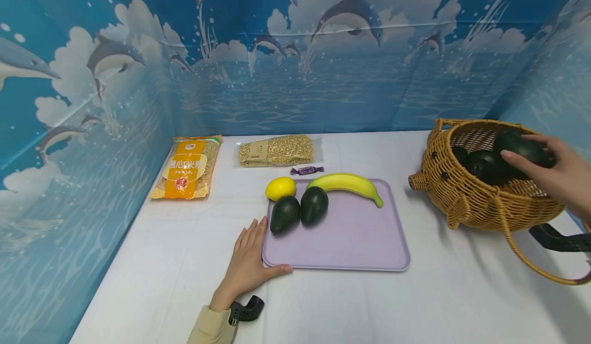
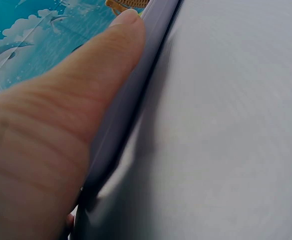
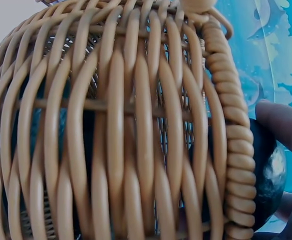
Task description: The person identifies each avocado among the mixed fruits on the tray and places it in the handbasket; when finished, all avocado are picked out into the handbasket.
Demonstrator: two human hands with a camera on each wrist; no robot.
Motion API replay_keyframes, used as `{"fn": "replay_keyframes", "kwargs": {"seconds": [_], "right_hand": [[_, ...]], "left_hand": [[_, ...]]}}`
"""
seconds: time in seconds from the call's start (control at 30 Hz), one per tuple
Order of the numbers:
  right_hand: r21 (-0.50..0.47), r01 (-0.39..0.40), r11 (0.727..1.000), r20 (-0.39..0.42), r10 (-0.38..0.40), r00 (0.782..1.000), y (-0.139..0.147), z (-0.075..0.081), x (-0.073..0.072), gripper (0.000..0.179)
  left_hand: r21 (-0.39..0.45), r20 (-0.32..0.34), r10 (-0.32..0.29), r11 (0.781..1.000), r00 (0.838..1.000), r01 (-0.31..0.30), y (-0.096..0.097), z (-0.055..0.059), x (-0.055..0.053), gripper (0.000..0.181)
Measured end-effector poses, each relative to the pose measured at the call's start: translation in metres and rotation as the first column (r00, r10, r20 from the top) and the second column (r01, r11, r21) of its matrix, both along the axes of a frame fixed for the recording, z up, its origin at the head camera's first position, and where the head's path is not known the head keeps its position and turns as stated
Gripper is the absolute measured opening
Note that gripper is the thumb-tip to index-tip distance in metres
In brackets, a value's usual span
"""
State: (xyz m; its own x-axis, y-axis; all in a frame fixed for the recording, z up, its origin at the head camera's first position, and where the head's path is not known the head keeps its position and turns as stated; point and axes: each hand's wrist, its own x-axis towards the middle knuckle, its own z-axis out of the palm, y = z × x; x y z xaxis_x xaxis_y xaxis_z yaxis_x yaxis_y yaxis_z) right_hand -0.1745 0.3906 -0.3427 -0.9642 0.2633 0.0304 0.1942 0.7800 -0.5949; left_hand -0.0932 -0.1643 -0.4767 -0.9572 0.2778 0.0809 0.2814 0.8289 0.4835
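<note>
Five avocados at least can be counted: two on the tray, one in the right hand and at least two in the basket. There is one tray [image 1: 351, 236], one lemon [image 1: 279, 188], one banana [image 1: 346, 182], one wrapped candy [image 1: 307, 170] and one basket [image 1: 461, 193]. Taking the tray's middle as the dial, the pair of avocados [image 1: 314, 206] sits towards ten o'clock, the lemon at the corner beyond them, and the banana along the rim at twelve to one. The candy and a grain bag [image 1: 288, 150] lie at eleven, an orange-labelled bag [image 1: 186, 167] at ten, and the basket between two and three.

At eight o'clock the left hand [image 1: 251, 257] touches the tray's corner, fingers straight, thumb along the near rim. The right hand [image 1: 560, 167] grasps the held avocado [image 1: 521, 152] at the basket's mouth.

The dark fruits [image 1: 482, 165] inside overlap, so their full number cannot be told. The right forearm and the basket's handle [image 1: 565, 281] are cut off at three to four o'clock. In the right wrist view, wicker hides most of the contents; the left wrist view shows only a sliver of basket.
</note>
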Motion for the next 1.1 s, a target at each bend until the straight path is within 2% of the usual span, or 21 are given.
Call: {"fn": "replay_keyframes", "kwargs": {"seconds": [0.2,0.3,0.4,0.57,0.67,0.73,0.87,0.93,1.0,1.1], "right_hand": [[0.007,0.024,1.0,0.03,-0.024,0.999,-0.006,0.005,0.003,0.085],[-0.002,0.033,0.999,-0.01,-0.033,0.999,-0.007,0.003,0.003,0.079],[-0.034,0.047,0.998,-0.087,-0.05,0.995,0.001,-0.007,-0.002,0.071],[-0.063,0.039,0.997,-0.198,-0.051,0.979,0.027,-0.035,-0.018,0.061],[-0.036,0.0,0.999,-0.235,-0.009,0.972,0.028,-0.039,-0.018,0.055],[-0.018,-0.034,0.999,-0.249,0.028,0.968,0.011,-0.029,-0.01,0.051],[0.025,-0.1,0.995,-0.231,0.104,0.967,-0.05,0.008,0.019,0.048],[0.028,-0.144,0.989,-0.239,0.147,0.96,-0.077,0.023,0.031,0.045],[0.025,-0.187,0.982,-0.259,0.187,0.948,-0.096,0.027,0.039,0.039],[-0.03,-0.268,0.963,-0.292,0.248,0.924,-0.119,0.025,0.045,0.03]], "left_hand": [[-0.009,-0.002,-0.001,1.0,1.0,0.001,0.0,-0.001,0.0,0.123],[-0.012,-0.004,-0.003,1.0,1.0,0.003,0.0,-0.001,-0.001,0.123],[-0.012,-0.004,-0.003,1.0,1.0,0.003,0.0,-0.002,-0.001,0.123],[-0.012,-0.007,-0.003,1.0,1.0,0.003,-0.001,-0.002,-0.001,0.123],[-0.011,-0.01,-0.003,1.0,1.0,0.002,-0.001,-0.001,0.0,0.122],[-0.011,-0.011,-0.002,1.0,1.0,0.002,-0.001,-0.002,0.0,0.122],[-0.014,-0.011,-0.001,1.0,1.0,0.001,-0.002,-0.002,0.0,0.122],[-0.016,-0.008,-0.002,1.0,1.0,0.001,-0.002,-0.002,0.0,0.122],[-0.017,-0.005,-0.003,1.0,1.0,0.002,-0.002,-0.002,0.0,0.122],[-0.019,-0.001,-0.004,1.0,1.0,0.004,-0.001,-0.002,-0.001,0.122]]}}
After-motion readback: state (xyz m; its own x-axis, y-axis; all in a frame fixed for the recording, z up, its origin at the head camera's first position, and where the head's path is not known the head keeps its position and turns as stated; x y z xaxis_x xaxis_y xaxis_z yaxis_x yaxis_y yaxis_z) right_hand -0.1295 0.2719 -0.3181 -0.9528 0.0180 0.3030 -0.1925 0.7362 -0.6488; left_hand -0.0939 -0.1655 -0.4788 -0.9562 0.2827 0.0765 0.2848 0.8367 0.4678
